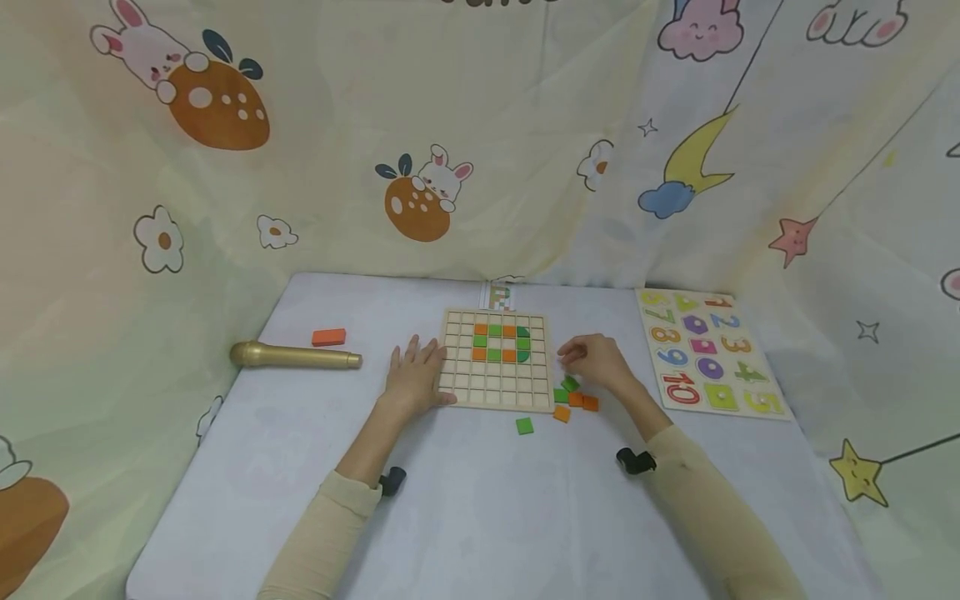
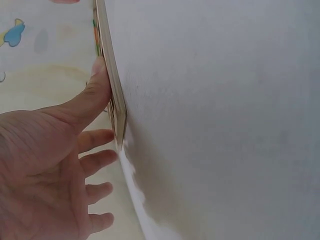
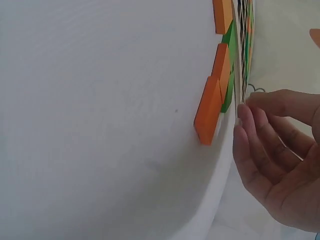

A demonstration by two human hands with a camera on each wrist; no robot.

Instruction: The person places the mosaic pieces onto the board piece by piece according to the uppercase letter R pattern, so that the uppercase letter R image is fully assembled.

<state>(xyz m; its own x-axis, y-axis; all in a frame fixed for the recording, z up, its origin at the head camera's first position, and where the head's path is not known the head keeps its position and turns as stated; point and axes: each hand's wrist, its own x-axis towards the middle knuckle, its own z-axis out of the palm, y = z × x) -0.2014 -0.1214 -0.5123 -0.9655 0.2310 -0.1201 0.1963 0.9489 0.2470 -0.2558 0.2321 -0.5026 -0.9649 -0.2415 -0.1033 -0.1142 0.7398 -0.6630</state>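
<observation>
A wooden grid board (image 1: 495,396) lies on the table, with orange, green and green rounded tiles (image 1: 522,332) forming a closed outline in its upper part. My left hand (image 1: 411,379) rests flat along the board's left edge, fingers spread, thumb (image 2: 97,92) on the near left corner. Beside the board's right edge is my right hand (image 1: 598,360), its fingers bent and thumb tip close to the fingertips (image 3: 242,111). I cannot tell whether a tile is between them. Loose orange tiles (image 3: 209,112) and green tiles (image 1: 570,383) lie just nearer than this hand.
A number puzzle board (image 1: 708,354) lies at the right. On the left are a gold stick-shaped object (image 1: 300,356) and an orange block (image 1: 328,337). Behind the grid board is a small pattern card (image 1: 497,296). A single green tile (image 1: 524,426) lies in front.
</observation>
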